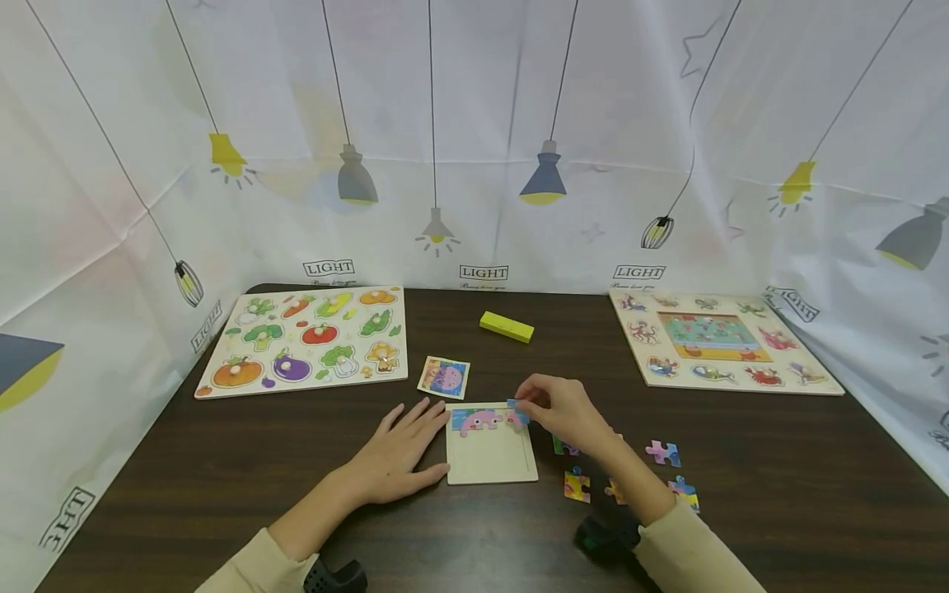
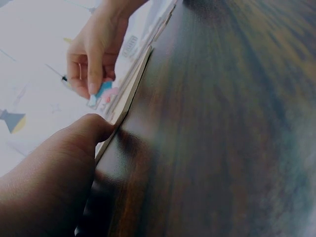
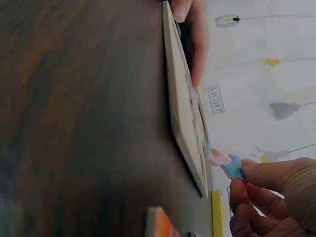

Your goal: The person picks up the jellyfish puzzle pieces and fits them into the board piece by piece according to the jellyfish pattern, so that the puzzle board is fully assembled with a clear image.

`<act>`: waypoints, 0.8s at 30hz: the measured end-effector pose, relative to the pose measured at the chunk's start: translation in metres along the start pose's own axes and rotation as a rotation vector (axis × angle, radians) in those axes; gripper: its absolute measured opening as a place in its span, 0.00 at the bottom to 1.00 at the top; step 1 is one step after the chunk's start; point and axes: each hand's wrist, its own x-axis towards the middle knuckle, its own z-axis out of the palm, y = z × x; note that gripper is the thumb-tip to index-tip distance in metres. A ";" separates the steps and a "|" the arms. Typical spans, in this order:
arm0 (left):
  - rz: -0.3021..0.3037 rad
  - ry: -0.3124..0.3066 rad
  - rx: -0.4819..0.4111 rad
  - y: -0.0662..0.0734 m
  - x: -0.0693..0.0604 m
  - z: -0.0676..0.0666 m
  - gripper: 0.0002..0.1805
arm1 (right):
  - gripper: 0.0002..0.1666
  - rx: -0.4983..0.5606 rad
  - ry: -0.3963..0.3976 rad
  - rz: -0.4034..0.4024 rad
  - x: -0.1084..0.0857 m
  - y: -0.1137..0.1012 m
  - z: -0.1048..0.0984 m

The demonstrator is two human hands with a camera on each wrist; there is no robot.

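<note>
A square wooden puzzle tray (image 1: 489,457) lies on the dark table, with joined blue and pink pieces (image 1: 478,420) along its far edge. My right hand (image 1: 565,412) pinches a blue and pink jigsaw piece (image 3: 232,167) between thumb and fingers at the tray's far right corner. In the right wrist view, that piece is tilted over the rim. My left hand (image 1: 400,451) lies with fingers spread along the tray's left side, its thumb (image 2: 96,127) against the edge. Several loose jigsaw pieces (image 1: 577,484) lie to the right, some partly hidden by my right forearm.
Beyond the tray lies a small picture card (image 1: 445,377), and farther back a yellow block (image 1: 507,327). A vegetable puzzle board (image 1: 248,329) occupies the back left, a sea-animal board (image 1: 741,377) the back right. A printed white cloth (image 1: 474,123) hangs behind the table.
</note>
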 end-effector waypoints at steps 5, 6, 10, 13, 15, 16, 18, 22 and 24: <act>0.005 0.002 -0.006 -0.001 0.000 0.001 0.39 | 0.03 0.003 -0.031 -0.011 0.002 0.000 0.008; 0.005 0.000 -0.005 -0.001 0.001 0.001 0.39 | 0.03 0.007 -0.035 -0.012 0.003 0.000 0.009; 0.000 -0.007 0.002 0.000 0.001 0.001 0.39 | 0.04 0.017 -0.043 -0.015 0.004 -0.001 0.012; -0.007 -0.018 0.004 0.001 0.001 0.000 0.39 | 0.04 0.007 -0.042 -0.029 0.004 0.000 0.014; -0.009 -0.023 0.004 0.001 0.001 -0.001 0.39 | 0.04 -0.006 -0.038 -0.038 0.005 0.000 0.015; -0.010 -0.024 0.003 0.001 0.001 -0.001 0.39 | 0.04 -0.014 -0.035 -0.041 0.005 -0.001 0.016; -0.011 -0.025 0.002 0.001 0.000 -0.001 0.39 | 0.04 -0.024 -0.033 -0.038 0.006 0.000 0.017; -0.010 -0.022 0.006 0.000 0.000 0.000 0.39 | 0.05 -0.035 -0.024 -0.020 0.006 -0.002 0.019; -0.008 -0.018 0.012 0.000 0.000 0.000 0.39 | 0.05 -0.042 -0.014 -0.011 0.006 -0.002 0.020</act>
